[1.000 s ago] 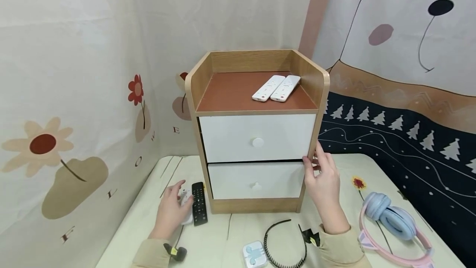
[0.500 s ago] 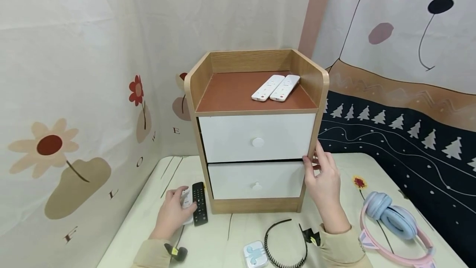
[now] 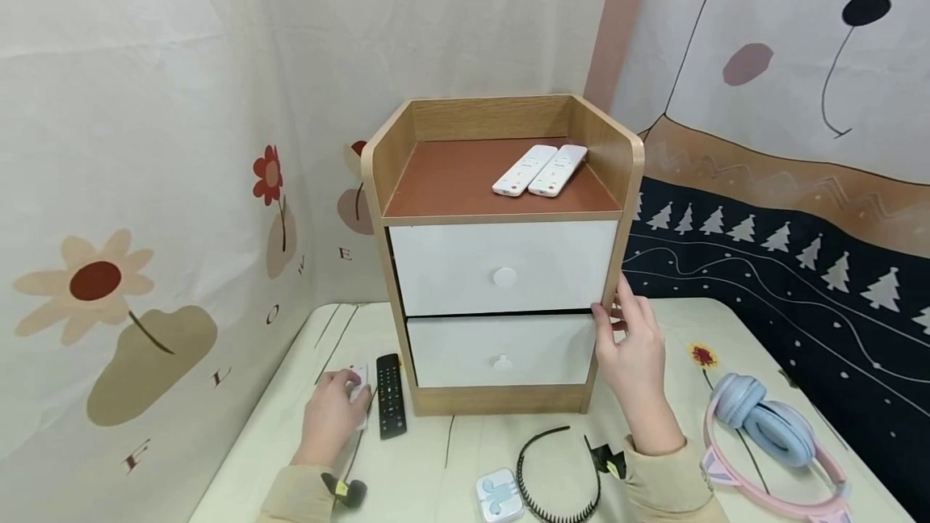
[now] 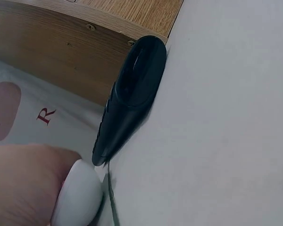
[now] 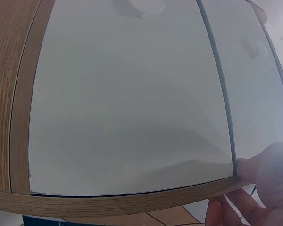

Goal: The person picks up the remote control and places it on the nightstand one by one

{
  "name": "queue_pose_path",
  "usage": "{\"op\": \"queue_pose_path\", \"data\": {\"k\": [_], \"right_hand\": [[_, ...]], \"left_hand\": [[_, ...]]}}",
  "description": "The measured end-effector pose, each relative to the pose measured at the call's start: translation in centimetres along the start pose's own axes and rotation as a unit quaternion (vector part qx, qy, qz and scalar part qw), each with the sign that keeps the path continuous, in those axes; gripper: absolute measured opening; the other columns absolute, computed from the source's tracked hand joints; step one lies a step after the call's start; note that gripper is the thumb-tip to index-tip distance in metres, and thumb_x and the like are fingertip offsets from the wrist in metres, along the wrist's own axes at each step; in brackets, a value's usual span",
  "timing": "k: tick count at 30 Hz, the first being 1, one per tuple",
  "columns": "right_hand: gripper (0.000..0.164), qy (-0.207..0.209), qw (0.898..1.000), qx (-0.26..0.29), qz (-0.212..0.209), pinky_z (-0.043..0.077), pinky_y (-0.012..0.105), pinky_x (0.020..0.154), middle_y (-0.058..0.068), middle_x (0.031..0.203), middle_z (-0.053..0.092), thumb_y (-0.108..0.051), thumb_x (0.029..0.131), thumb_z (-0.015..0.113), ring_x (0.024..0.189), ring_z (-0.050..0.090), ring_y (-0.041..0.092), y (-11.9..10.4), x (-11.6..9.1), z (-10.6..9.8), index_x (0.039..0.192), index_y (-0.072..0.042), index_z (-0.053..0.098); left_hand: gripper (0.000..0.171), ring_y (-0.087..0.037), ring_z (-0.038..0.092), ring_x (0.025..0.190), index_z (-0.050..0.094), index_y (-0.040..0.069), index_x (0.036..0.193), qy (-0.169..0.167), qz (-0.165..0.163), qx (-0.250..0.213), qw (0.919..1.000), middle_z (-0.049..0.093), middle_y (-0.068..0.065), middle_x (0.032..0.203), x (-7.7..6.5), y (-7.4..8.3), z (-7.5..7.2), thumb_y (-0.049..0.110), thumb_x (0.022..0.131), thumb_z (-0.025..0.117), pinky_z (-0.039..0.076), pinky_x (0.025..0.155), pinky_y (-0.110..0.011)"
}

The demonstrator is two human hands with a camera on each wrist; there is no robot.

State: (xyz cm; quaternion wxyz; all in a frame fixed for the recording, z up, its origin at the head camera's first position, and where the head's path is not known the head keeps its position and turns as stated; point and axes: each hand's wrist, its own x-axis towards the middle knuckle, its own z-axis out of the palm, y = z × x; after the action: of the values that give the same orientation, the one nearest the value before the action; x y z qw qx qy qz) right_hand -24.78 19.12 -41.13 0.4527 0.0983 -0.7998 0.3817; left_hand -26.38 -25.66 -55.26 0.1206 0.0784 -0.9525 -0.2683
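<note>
My left hand (image 3: 327, 420) is at the table's left, its fingers and thumb round the sides of a white remote control (image 3: 361, 384). Part of that remote is hidden by the hand; its rounded white end (image 4: 80, 197) shows in the left wrist view. Just to its right lies a black remote control (image 3: 391, 395), beside the cabinet's foot. My right hand (image 3: 634, 353) grips the right side edge of the small wooden cabinet (image 3: 501, 400), thumb at the front near the gap between the two white drawers, other fingers along the outer side.
Two white remotes (image 3: 539, 171) lie side by side on the cabinet's brown top. In front are a white earphone case (image 3: 499, 495) and a black toothed headband (image 3: 523, 481). Blue and pink cat-ear headphones (image 3: 781, 436) lie at right. Printed cloth walls stand behind and left.
My left hand has closed round the white remote and shifted it slightly left, opening a gap from the black remote. My right hand keeps its place on the cabinet.
</note>
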Motion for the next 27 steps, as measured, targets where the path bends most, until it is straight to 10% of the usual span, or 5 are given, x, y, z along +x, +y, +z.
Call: {"op": "queue_pose_path", "data": {"k": [4, 13, 27], "right_hand": [[0.061, -0.001, 1.000, -0.001, 0.005, 0.041, -0.006, 0.083, 0.024, 0.108, 0.069, 0.001, 0.101, 0.074, 0.092, 0.078, 0.040, 0.0, 0.0, 0.0, 0.159, -0.001, 0.056], [0.061, 0.003, 1.000, -0.002, 0.002, 0.041, -0.006, 0.083, 0.024, 0.107, 0.068, 0.001, 0.101, 0.074, 0.091, 0.078, 0.040, 0.1, 0.0, 0.1, 0.158, 0.000, 0.056], [0.061, -0.002, 1.000, -0.003, 0.010, 0.042, -0.006, 0.083, 0.024, 0.108, 0.068, 0.000, 0.101, 0.075, 0.093, 0.078, 0.040, 0.1, 0.0, 0.1, 0.159, -0.001, 0.056]], "left_hand": [[0.038, -0.056, 0.067, 0.124, 0.075, 0.001, 0.122, 0.006, 0.002, 0.012, 0.9999, 0.063, -0.034, 0.141, 0.0, 0.1, -0.3, 0.031, 0.099, 0.076, 0.055, 0.104, -0.069], [0.073, -0.036, 0.068, 0.083, 0.066, 0.005, 0.147, -0.088, -0.032, 0.076, 0.9927, 0.064, -0.039, 0.133, -0.5, 1.5, -2.4, 0.039, 0.084, 0.083, 0.057, 0.058, -0.044], [0.053, -0.053, 0.071, 0.117, 0.072, -0.004, 0.133, -0.025, -0.018, 0.040, 0.9987, 0.074, -0.034, 0.128, -0.4, 1.3, -2.5, 0.027, 0.090, 0.076, 0.059, 0.095, -0.067]]}}
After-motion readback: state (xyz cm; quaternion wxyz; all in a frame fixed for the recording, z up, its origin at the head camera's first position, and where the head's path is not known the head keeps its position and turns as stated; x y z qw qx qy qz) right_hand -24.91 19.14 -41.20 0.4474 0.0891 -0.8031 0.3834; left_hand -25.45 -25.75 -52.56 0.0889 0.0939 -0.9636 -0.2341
